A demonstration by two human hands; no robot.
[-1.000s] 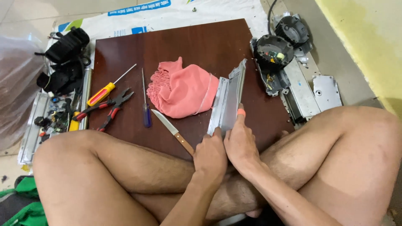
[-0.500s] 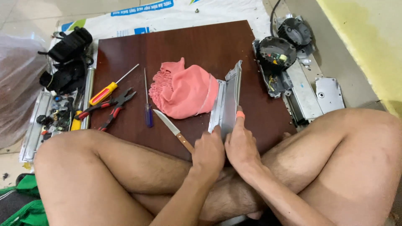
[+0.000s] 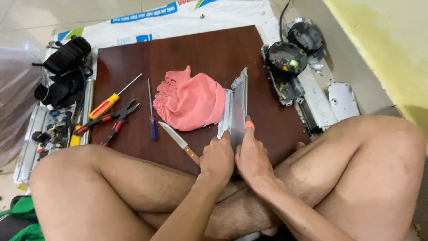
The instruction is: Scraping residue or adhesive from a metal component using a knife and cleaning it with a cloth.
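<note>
Hands meet at the near end of a metal bracket (image 3: 235, 107) on the board (image 3: 200, 49): left hand (image 3: 217, 159) curled around its edge, right hand (image 3: 252, 156) gripping it, bandaged forefinger extended along it.

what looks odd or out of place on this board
Little is amiss. The pink cloth lies bunched, with one edge tucked under the grey metal piece that the left hand and right hand grip. The right hand's forefinger wears an orange band at its tip. A knife lies bare-bladed close by the left hand.
</note>
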